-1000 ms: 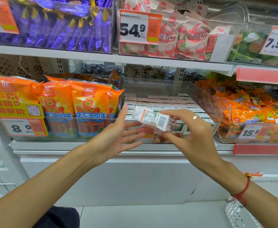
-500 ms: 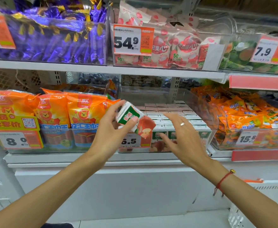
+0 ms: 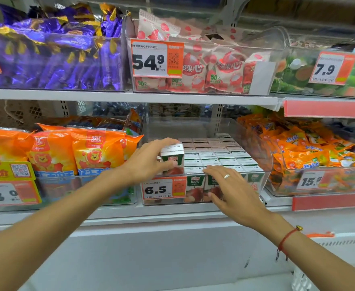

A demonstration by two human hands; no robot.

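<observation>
The left hand point(image 3: 149, 162) grips a juice box point(image 3: 172, 157) at the front corner of the bin point(image 3: 256, 185), at ten o'clock from the flat, open right hand point(image 3: 233, 190). If it goes in tilted, it may jam on the packed boxes point(image 3: 214, 156).

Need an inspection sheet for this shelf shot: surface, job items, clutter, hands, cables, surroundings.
Surface: white shelf carrying clear bins.
Job's things: juice carton, upright, raised above the packed rows of cartons at the front-left corner of the clear bin; 6.5 price tag on its front.
Clutter: orange sausage bags to the left; orange sweet packs to the right.
Hands: left hand grips the juice carton; right hand open, fingers flat over the front row.
Cables: nothing seen.
Surroundings: upper shelf with purple sweets and a 54.9 price tag.
</observation>
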